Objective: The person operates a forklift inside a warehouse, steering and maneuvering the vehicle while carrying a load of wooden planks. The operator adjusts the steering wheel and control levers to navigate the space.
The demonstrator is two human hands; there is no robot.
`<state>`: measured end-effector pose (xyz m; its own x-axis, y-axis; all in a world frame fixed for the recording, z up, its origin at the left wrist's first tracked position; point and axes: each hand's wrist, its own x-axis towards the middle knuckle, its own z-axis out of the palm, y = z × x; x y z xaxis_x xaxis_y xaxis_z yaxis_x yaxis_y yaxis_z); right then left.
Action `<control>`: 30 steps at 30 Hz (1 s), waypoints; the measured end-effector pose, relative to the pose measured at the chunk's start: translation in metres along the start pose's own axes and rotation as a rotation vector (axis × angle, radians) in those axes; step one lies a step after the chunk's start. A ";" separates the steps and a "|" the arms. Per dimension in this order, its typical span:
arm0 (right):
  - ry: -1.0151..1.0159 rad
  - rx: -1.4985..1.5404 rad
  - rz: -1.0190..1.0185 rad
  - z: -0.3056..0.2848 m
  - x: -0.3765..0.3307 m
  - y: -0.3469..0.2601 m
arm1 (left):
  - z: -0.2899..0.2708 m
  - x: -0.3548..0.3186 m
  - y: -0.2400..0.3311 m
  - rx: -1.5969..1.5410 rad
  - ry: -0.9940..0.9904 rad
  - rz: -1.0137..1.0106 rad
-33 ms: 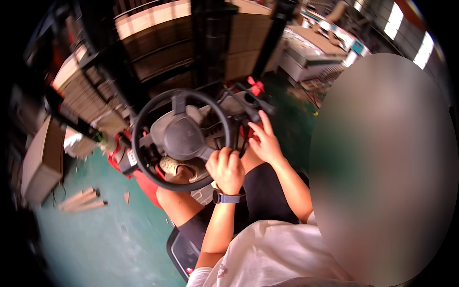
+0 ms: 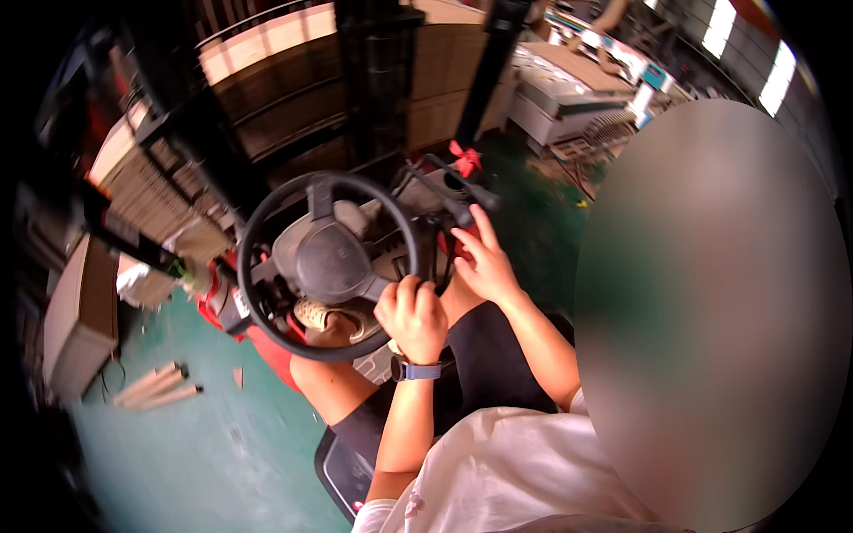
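My left hand [image 2: 413, 317], with a blue-banded watch [image 2: 416, 369] at its wrist, is closed around the lower right rim of a black steering wheel [image 2: 251, 300]. To the right, my right hand [image 2: 485, 266] is open with fingers stretched forward. Its fingertips are at the black control levers [image 2: 458, 211] beside the wheel; whether they touch the knobs I cannot tell. A red ribbon [image 2: 465, 158] is tied beyond the levers. Below the wheel, my foot in a beige shoe [image 2: 311, 314] rests near the pedals.
Ahead stands a black forklift mast [image 2: 378, 89], with stacked boards [image 2: 275, 53] behind it. Wood strips [image 2: 155, 386] lie on the green floor [image 2: 213, 453] at left, near a large brown box [image 2: 80, 311]. A machine bed [image 2: 569, 84] stands far right. A blurred oval hides the right side.
The view has shifted slightly, so the mast and machine bed sit a little further left. Both hands keep nearly the same pose.
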<state>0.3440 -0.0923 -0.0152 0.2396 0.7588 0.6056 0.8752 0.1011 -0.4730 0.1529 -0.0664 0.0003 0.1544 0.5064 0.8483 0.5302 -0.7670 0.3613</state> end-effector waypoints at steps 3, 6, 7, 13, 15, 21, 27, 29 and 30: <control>0.019 0.114 0.063 0.005 -0.017 -0.007 | 0.004 -0.019 -0.015 0.008 -0.039 0.032; 0.128 0.121 -0.019 0.017 -0.016 0.009 | 0.009 -0.021 -0.017 0.014 -0.051 0.038; 0.156 0.151 -0.006 0.021 -0.015 0.010 | 0.008 -0.023 -0.019 0.016 -0.056 0.042; 0.344 0.047 -0.049 0.039 0.027 0.027 | 0.003 -0.017 -0.026 -0.011 -0.139 0.064; 0.367 0.061 -0.042 0.047 0.044 0.028 | 0.002 -0.017 -0.032 -0.007 -0.156 0.063; 0.442 0.100 -0.136 0.057 0.075 0.032 | 0.000 -0.016 -0.037 -0.065 -0.182 0.057; 0.404 0.156 -0.131 0.059 0.095 0.031 | 0.004 -0.012 -0.037 -0.108 -0.157 0.040; 0.361 0.124 -0.156 0.058 0.094 0.036 | 0.003 -0.011 -0.039 -0.132 -0.162 0.074; 0.355 0.158 -0.173 0.060 0.094 0.035 | 0.001 -0.010 -0.040 -0.137 -0.179 0.098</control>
<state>0.3720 0.0216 -0.0130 0.2486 0.4558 0.8547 0.8468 0.3262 -0.4202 0.1313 -0.0403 -0.0232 0.3513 0.4790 0.8044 0.3893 -0.8561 0.3398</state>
